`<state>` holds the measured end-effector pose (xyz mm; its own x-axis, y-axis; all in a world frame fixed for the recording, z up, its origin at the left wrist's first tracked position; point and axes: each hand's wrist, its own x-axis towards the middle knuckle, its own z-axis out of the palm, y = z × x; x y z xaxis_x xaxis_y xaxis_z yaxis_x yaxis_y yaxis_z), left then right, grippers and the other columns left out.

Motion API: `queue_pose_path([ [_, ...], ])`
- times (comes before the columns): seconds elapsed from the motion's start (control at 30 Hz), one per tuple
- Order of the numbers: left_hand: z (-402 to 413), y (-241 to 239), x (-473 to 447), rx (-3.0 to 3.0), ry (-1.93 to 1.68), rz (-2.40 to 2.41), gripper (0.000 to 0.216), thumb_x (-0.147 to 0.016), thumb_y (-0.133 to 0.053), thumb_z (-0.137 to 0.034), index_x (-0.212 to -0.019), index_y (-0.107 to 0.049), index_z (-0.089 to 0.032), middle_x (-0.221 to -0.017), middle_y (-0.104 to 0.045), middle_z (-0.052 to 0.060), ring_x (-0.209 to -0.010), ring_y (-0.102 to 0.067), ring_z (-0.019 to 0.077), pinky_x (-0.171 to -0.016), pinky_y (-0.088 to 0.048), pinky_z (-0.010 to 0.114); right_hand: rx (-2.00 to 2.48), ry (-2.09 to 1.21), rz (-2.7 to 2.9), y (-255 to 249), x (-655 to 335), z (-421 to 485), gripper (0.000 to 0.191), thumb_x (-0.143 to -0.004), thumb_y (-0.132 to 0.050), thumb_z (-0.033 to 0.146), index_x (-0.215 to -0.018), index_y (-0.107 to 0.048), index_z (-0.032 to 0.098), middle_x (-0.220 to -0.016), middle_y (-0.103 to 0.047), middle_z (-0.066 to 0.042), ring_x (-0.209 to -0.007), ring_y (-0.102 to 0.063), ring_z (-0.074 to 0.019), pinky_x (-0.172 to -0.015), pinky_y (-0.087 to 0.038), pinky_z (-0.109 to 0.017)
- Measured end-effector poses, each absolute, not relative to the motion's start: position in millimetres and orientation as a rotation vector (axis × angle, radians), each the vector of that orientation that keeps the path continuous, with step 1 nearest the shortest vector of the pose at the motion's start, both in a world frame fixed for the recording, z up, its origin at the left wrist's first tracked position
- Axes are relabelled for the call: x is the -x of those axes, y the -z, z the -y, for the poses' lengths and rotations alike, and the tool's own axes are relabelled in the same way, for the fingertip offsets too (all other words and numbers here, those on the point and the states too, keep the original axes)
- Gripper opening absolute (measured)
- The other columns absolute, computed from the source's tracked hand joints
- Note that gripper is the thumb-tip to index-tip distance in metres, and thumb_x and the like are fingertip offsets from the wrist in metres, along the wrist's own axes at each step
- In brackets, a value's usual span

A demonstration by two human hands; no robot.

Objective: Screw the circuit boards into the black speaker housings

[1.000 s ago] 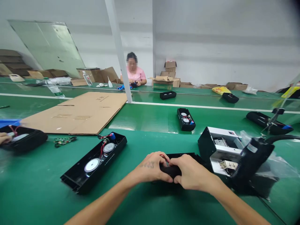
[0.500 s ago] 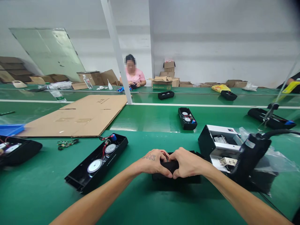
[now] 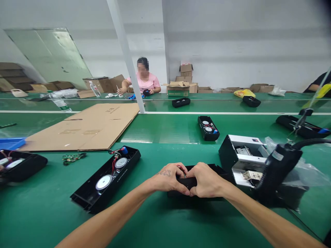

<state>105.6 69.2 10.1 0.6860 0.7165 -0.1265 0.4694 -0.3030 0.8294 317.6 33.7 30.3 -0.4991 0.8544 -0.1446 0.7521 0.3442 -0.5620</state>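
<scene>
Both my left hand (image 3: 170, 178) and my right hand (image 3: 205, 179) are closed on a black speaker housing (image 3: 190, 182) on the green bench. Their thumbs press its near side and nearly meet in the middle, while the fingers curl over into it. A bit of red wire shows between the hands; most of the inside is hidden by them. To the left lies another open speaker housing (image 3: 108, 181), slanted, with two round white-backed drivers, red wires and a blue part in it.
A black-and-white machine (image 3: 241, 158) and a black corded tool (image 3: 274, 172) stand close on my right. Left are a circuit board (image 3: 74, 158), a flat cardboard sheet (image 3: 88, 124) and another housing (image 3: 23, 167). One more housing (image 3: 208, 128) sits ahead. A co-worker (image 3: 146, 82) sits opposite.
My hands keep their grip on the housing, almost unmoved. Across the bench, the co-worker has reached one hand out to the small white bottle. The housing ahead has shifted slightly right.
</scene>
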Motion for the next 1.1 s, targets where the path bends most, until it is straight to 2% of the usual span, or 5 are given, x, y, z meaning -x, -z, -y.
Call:
queue_pose_path([
  [0.3,-33.0,2.2,-104.7,-2.243,-0.348,-0.998,0.028,-0.066,-0.101,-0.033,-0.074,-0.076,-0.024,-0.118,-0.073,0.0,-0.132,-0.062,0.0346,-0.106,-0.045,0.044,1.27,-0.469,2.487,-49.1,-336.9,21.0,0.033,-0.083,-0.074,0.015,-0.114,-0.078,0.026,-0.095,-0.082,-0.004,-0.09,-0.075,-0.0256,-0.088,-0.052,-0.039],
  [0.6,10.1,58.4,-99.5,-2.894,-1.012,-0.814,0.022,-0.087,-0.088,-0.037,-0.08,-0.071,-0.026,-0.104,-0.077,-0.002,-0.153,-0.05,0.0378,-0.125,-0.025,0.057,1.483,0.224,0.936,-31.0,-447.2,62.7,0.063,-0.09,-0.079,0.054,-0.143,-0.065,0.022,-0.136,-0.066,-0.016,-0.118,-0.066,-0.0372,-0.1,-0.052,-0.055],
  [0.77,4.7,62.8,-98.8,-2.917,-1.067,-0.798,0.023,-0.086,-0.086,-0.038,-0.077,-0.069,-0.027,-0.105,-0.077,0.0,-0.152,-0.051,0.0381,-0.126,-0.026,0.058,1.707,-0.336,0.906,-2.8,-465.3,55.7,0.059,-0.081,-0.084,0.068,-0.118,-0.069,0.024,-0.104,-0.081,-0.008,-0.095,-0.075,-0.0325,-0.088,-0.059,-0.047],
  [0.97,1.2,59.3,-93.8,-2.851,-0.77,-0.938,0.02,-0.071,-0.09,-0.02,-0.082,-0.076,-0.03,-0.144,-0.073,-0.002,-0.156,-0.045,0.0418,-0.125,-0.025,0.062,1.248,-0.685,0.88,1.1,-441.7,55.6,0.045,-0.087,-0.086,0.052,-0.112,-0.061,0.024,-0.059,-0.056,0.01,-0.046,-0.049,-0.012,-0.054,-0.043,-0.031],
  [1.1,-1.5,54.4,-94.6,-2.837,-0.658,-0.991,0.029,-0.066,-0.088,-0.011,-0.084,-0.079,-0.032,-0.146,-0.073,-0.002,-0.156,-0.045,0.044,-0.121,-0.032,0.064,1.084,-0.462,0.801,-27.2,-446.9,49.9,0.042,-0.086,-0.09,0.041,-0.108,-0.058,0.025,-0.059,-0.057,0.011,-0.048,-0.053,-0.012,-0.056,-0.043,-0.03],
])
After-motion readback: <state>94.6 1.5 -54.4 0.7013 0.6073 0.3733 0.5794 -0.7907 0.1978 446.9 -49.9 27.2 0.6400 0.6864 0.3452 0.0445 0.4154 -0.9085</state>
